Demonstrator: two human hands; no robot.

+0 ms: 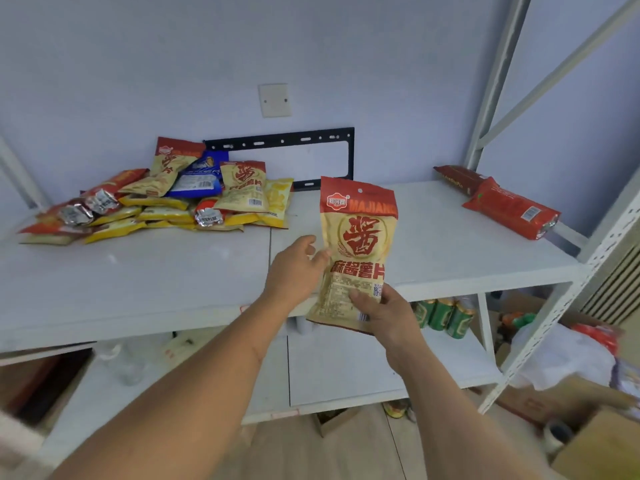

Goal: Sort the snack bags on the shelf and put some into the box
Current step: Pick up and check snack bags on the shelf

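**A:** Where do you have things right now?

**B:** Your right hand (379,311) pinches the bottom corner of a red-and-cream snack bag (356,251), holding it upright over the front edge of the shelf (173,282). Your left hand (294,268) is relaxed, fingers loose, its fingertips just at the bag's left edge, gripping nothing.

**A:** And the rest of the snacks?

**B:** The unsorted pile (162,202) lies at the back left of the shelf. Two red bags (502,199) lie at the far right, well apart from it. A cardboard box (568,403) sits low on the floor to your right, partly hidden, and I judge it's the target, though I can't be certain.

**A:** What could go wrong for you here?

**B:** You hold a tall, slick bag by one low corner, so it could flop or slip from your grip as you swing it. It hangs past the shelf edge, so a drop would land on the lower shelf or the floor. Reaching right, you could also catch the shelf upright (554,306).
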